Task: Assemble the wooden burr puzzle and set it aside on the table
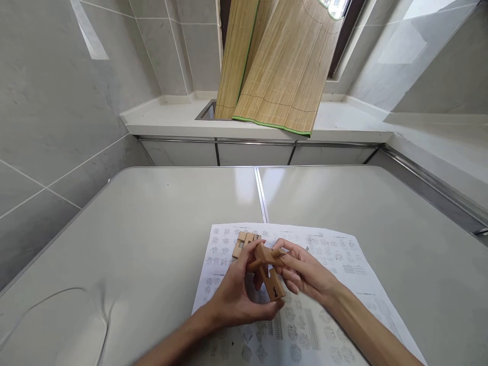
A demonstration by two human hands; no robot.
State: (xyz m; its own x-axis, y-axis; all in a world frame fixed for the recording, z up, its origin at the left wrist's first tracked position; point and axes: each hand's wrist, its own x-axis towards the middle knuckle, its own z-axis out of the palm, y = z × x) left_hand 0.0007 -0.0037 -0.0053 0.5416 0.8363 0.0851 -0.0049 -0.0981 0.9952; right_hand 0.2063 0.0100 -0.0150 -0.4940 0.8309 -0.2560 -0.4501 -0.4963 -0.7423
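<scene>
Several notched wooden puzzle pieces [273, 285] are fitted across one another between my hands, above a printed sheet. The lowest piece carries a dark mark near its end. My left hand [238, 295] is closed around this group, its thumb under the marked end and its fingers behind and on top. My right hand [301, 267] pinches the end of a piece that points right, its other fingers curled below. Just behind my left fingers, more wooden pieces [244, 243] lie side by side on the paper, partly hidden by that hand.
The large printed sheet [335, 254] with small diagrams lies on a pale table [171, 218]. A white cable [104, 325] runs over the table at left. Beyond stand a white counter [171, 119], a sink edge [206, 109] and a hanging bamboo mat [285, 71]. Tiled walls flank both sides.
</scene>
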